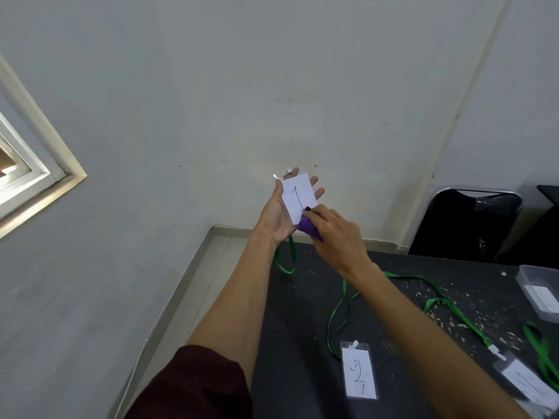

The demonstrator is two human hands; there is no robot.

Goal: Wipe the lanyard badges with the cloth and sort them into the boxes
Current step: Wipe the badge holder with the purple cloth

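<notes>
My left hand (279, 214) is raised above the table's far left corner, palm up, with a badge marked "1" (298, 195) lying on its straight fingers. The badge's green lanyard (286, 258) hangs below the hand. My right hand (335, 232) grips a bunched purple cloth (309, 225) and presses it against the badge's lower edge. A badge marked "2" (359, 375) lies on the dark table (302, 343) with its green lanyard (338, 309). Another badge (524, 381) lies at the right edge.
A clear plastic box (540, 290) with a paper label stands at the table's right edge. A black chair (465, 225) stands behind the table against the wall. The tabletop is speckled with pale flecks. A window frame (36, 176) is at the left.
</notes>
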